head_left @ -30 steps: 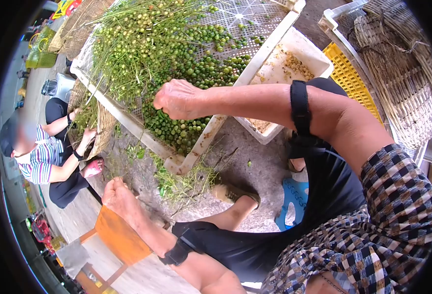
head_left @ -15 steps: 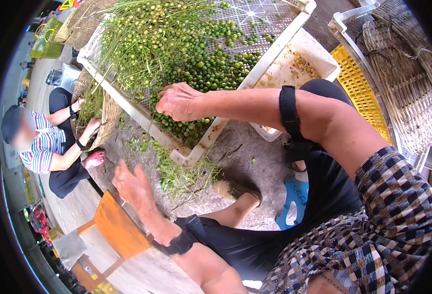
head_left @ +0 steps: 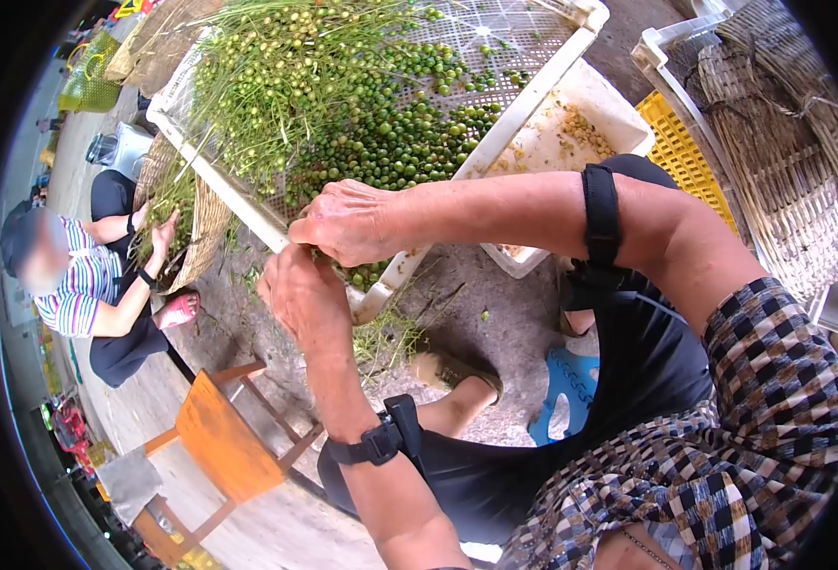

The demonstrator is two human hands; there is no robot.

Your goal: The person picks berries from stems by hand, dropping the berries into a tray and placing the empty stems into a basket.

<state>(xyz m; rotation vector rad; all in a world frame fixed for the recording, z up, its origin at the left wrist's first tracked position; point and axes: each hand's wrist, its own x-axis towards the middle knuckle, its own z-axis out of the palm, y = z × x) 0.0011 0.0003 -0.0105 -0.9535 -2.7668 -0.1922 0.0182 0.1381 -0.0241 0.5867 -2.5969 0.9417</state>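
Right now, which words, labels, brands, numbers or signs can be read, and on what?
None can be read.
The white crate, orange seat and black strap on the left wrist show no legible text.
The red object in the background is too small and blurred to tell.

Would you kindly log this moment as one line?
left hand and right hand: together at white crate rim | crate: green fruits, stems | grip: hidden

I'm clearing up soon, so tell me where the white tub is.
In the head view, the white tub sits right of centre, toward the top, between the perforated tray and the yellow crate.
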